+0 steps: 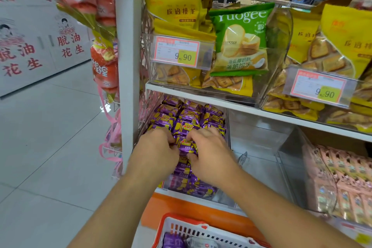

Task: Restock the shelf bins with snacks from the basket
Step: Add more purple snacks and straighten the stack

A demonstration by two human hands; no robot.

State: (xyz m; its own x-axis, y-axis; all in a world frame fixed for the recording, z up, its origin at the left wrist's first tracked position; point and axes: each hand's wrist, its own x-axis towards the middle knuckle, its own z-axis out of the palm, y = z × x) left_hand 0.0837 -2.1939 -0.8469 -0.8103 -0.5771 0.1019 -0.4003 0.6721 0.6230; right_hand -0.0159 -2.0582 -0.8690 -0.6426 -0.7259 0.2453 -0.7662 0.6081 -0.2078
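Both hands meet over the purple snack bin point(188, 119): the left hand point(159, 148) and the right hand point(209, 150) curl their fingers round one purple snack packet point(186, 145) between them, atop the pile. The clear bin just right point(259, 147) has open room. The red basket point(181, 227) sits below, holding more purple packets. Above, a green bag point(241, 40) reads "Yuogee"; price tags point(179, 52) read 9.90.

Two hands, left hand point(159, 146) and right hand point(209, 147), pinch a purple snack packet point(186, 145) over a clear shelf bin point(229, 197) of matching packets. A red-rimmed basket point(181, 225) sits below.
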